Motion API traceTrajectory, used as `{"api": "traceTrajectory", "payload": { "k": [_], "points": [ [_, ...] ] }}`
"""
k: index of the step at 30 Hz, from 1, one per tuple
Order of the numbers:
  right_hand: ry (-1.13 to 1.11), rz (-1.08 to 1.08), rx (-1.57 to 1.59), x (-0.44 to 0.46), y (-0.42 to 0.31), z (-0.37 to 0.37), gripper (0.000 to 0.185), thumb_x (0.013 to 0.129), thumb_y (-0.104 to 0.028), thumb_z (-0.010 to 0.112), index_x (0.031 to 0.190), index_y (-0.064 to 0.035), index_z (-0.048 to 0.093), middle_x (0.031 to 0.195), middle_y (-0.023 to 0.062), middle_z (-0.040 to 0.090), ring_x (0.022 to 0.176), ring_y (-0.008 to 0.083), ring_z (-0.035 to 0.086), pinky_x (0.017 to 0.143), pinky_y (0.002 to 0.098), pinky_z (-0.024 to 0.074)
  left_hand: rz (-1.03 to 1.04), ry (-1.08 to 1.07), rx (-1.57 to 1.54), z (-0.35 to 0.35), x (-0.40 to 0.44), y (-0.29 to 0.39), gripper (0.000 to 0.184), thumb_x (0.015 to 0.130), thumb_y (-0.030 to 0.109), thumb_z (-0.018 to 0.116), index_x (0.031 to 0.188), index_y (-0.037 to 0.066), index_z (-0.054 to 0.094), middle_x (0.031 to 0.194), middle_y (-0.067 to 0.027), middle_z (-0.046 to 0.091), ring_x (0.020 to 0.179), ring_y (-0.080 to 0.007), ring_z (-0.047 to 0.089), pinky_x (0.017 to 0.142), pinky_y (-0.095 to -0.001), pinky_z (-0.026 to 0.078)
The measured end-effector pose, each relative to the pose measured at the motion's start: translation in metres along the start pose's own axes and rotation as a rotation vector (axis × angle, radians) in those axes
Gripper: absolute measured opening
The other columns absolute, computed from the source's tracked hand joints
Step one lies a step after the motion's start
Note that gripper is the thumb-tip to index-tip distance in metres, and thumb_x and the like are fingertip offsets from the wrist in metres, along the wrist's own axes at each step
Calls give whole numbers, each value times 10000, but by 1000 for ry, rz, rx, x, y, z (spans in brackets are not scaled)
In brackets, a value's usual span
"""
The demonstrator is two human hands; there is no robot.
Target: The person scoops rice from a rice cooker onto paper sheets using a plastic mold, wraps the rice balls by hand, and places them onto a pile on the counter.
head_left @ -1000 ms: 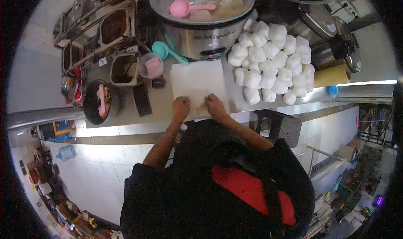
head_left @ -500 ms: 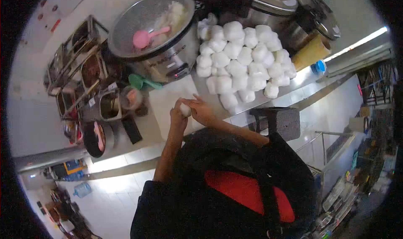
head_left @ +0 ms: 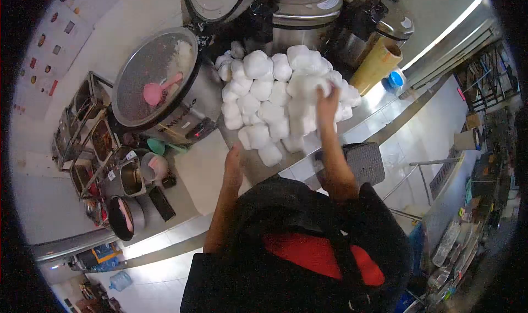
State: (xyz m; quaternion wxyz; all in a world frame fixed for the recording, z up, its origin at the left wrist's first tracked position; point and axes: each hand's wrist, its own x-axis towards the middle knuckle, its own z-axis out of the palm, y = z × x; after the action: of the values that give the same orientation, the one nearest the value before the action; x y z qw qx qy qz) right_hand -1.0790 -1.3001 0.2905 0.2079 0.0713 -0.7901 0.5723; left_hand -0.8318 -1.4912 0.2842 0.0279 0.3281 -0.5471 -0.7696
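Observation:
My right hand (head_left: 328, 105) reaches over the right part of a heap of white wrapped rice bundles (head_left: 272, 112). Its fingers close on a white wrapped rice bundle (head_left: 308, 86), which is blurred by motion. At the near left side of the heap, my left hand (head_left: 233, 162) holds nothing, its fingers stretched upward. White sheets (head_left: 204, 173) lie on the counter beside it. Left of the heap stands an uncovered rice cooker (head_left: 190, 107) containing white rice (head_left: 181, 54) and a pink ladle (head_left: 154, 93).
Metal food containers in a rack (head_left: 102, 140) stand at the left, near a green scoop (head_left: 157, 146), a black phone-like slab (head_left: 161, 203) and a dark pot (head_left: 122, 219). Steel cookers (head_left: 305, 24) and a yellowish roll (head_left: 379, 63) line the back. A dark stool (head_left: 363, 162) stands past the counter's edge.
My hands have parted. The right one has gone from the white sheets to the heap with the bundle; the left has let go and opened. The camera view has shifted.

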Motion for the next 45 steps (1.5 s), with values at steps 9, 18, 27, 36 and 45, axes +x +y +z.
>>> {"api": "traceTrajectory", "payload": {
  "k": [9, 18, 27, 36, 45],
  "points": [
    [119, -392, -237, 52, 53, 2, 424, 890, -271, 552, 1216, -4, 507, 1231, 211, 490, 1174, 403, 408, 998, 445, 327, 160, -44, 238, -77, 20, -117, 487, 922, 416, 457, 1275, 81, 473, 1329, -87, 428, 1255, -272, 344, 1016, -460, 309],
    [-64, -440, -510, 35, 54, -8, 570, 827, -321, 610, 1297, -45, 442, 1273, 200, 478, 1234, 409, 381, 1008, 492, 314, -84, 91, 144, -62, 7, -114, 374, 932, 229, 474, 1264, 57, 486, 1307, -101, 455, 1227, -281, 408, 967, -427, 418],
    [-18, -356, -103, 45, 46, 7, 746, 730, -128, 721, 1323, 55, 308, 1234, 230, 440, 1157, 343, 437, 1005, 394, 335, -202, 175, 95, -56, -10, -85, 322, 929, 120, 472, 1234, 22, 500, 1269, -126, 484, 1146, -239, 488, 944, -389, 439],
    [-235, -445, -760, 79, -42, 114, 567, 794, -476, 592, 1172, -57, 536, 1173, 218, 517, 1084, 383, 491, 834, 576, 398, 277, 68, 507, -106, 14, -148, 542, 680, -84, 651, 1200, 29, 544, 1203, -145, 551, 1133, -288, 517, 952, -373, 445],
    [-123, -519, -361, 66, -98, 122, 293, 814, -239, 653, 1024, -37, 629, 1004, 165, 617, 919, 309, 591, 789, 433, 467, 287, 192, 362, -161, -19, -138, 397, 774, -28, 569, 1169, 12, 572, 1195, -161, 548, 1075, -281, 542, 927, -343, 440]
  ]
}}
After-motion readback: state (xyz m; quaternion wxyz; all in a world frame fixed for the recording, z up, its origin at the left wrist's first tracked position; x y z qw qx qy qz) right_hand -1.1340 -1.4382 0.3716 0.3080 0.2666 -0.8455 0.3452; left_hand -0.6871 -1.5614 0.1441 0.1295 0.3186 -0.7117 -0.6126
